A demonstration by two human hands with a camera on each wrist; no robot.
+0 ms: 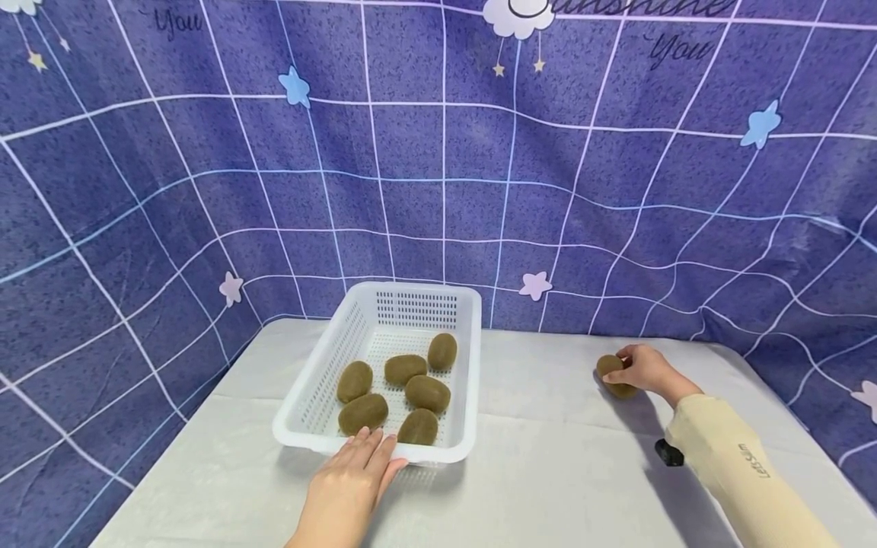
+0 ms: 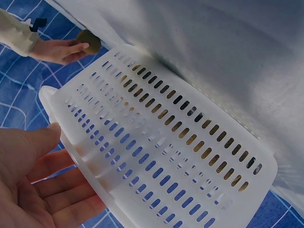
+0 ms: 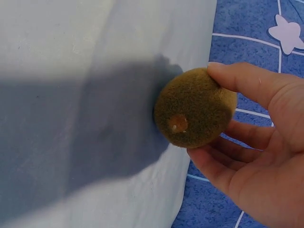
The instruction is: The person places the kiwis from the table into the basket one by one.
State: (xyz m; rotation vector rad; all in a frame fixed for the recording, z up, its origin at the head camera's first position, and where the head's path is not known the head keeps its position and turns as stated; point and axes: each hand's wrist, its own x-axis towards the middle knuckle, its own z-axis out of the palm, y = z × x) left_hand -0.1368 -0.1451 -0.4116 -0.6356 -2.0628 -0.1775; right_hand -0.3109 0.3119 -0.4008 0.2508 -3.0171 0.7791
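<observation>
On the right of the table, my right hand (image 1: pixel 647 369) grips a brown kiwi (image 3: pixel 192 109) between thumb and fingers. The kiwi's stem end shows in the right wrist view, its side right at the white surface. My left hand (image 1: pixel 349 483) lies at the near rim of a white plastic basket (image 1: pixel 469 396). Its fingers reach over the rim, with the thumb on the outer side; the left wrist view shows fingertips faintly through the wall. Inside the basket lie several kiwis (image 1: pixel 428 394), spread over the middle and near half.
A white cloth covers the table (image 1: pixel 541 457). Behind and at the sides hangs a purple-blue curtain (image 1: pixel 425 205) with a grid and stars. A small black device (image 1: pixel 668 453) sits at the right sleeve's cuff.
</observation>
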